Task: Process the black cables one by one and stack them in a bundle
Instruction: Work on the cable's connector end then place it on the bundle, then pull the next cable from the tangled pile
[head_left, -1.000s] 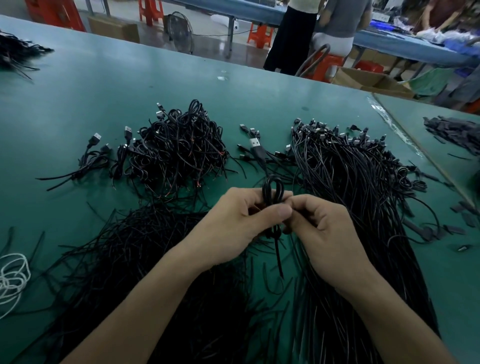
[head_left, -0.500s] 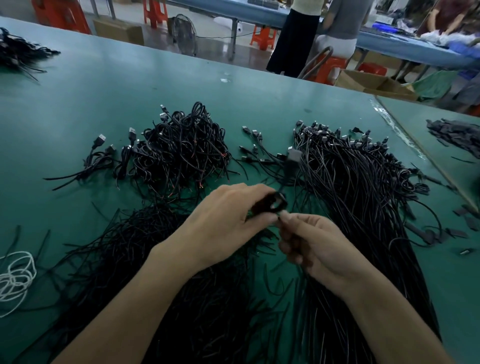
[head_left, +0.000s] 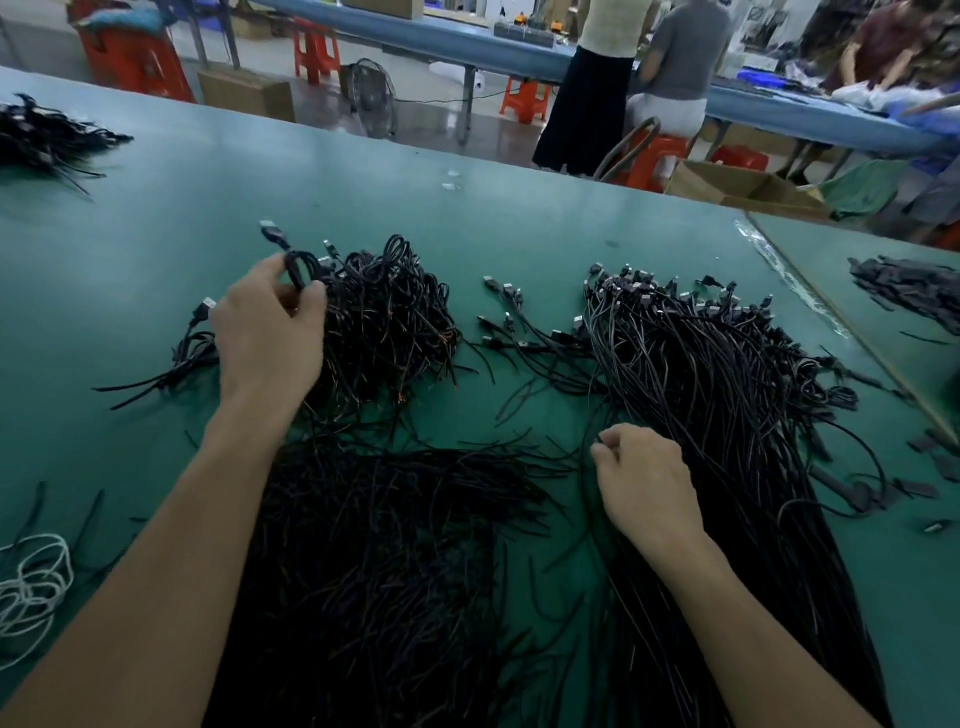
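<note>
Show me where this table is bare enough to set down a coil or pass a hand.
Bare: the green table beyond both piles, and the strip left of the coiled-cable pile, beyond the white cord. Crowded: the gap toward the straight-cable heap, strewn with loose cables, and the whole near centre.

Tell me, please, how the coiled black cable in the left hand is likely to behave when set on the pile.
The coiled cable is probably light: the left hand holds it by fingertips alone. Bent into tight loops, plug end sticking out, it seems flexible and may loosen. On the pile of coiled cables it will likely snag rather than roll.
</note>
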